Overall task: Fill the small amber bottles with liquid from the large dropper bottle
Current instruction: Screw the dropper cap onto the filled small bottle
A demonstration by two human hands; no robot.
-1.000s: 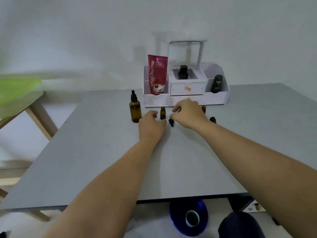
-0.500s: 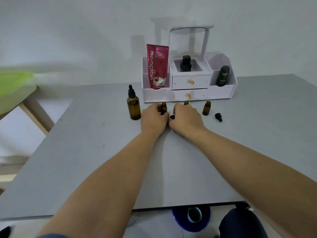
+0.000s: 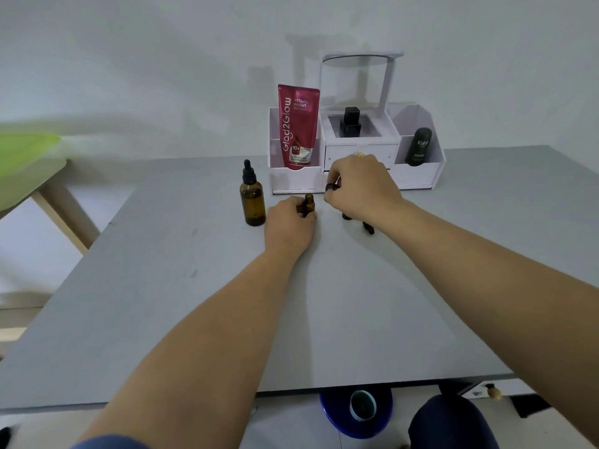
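The large amber dropper bottle [image 3: 252,202] stands capped and upright on the grey table [image 3: 181,286], left of my hands. My left hand [image 3: 288,226] grips a small amber bottle [image 3: 309,205] that stands uncapped on the table. Just right of it and a little higher, my right hand [image 3: 363,189] pinches a small black cap [image 3: 331,187] between its fingertips. Under my right hand a dark bottle base [image 3: 346,216] shows, and a black cap [image 3: 369,228] lies on the table beside it. Other small bottles are hidden behind my right hand.
A white drawer organiser [image 3: 418,176] stands at the table's back, holding a red tube [image 3: 297,126], a black bottle [image 3: 350,122] and a dark green bottle [image 3: 419,146]. A green chair [image 3: 26,166] is at far left. A blue bucket [image 3: 356,413] sits below the table's front edge.
My right hand has lifted up and to the right, carrying the black cap away from the small bottle. My left hand stays on that bottle. The right hand now hides the bottles behind it.
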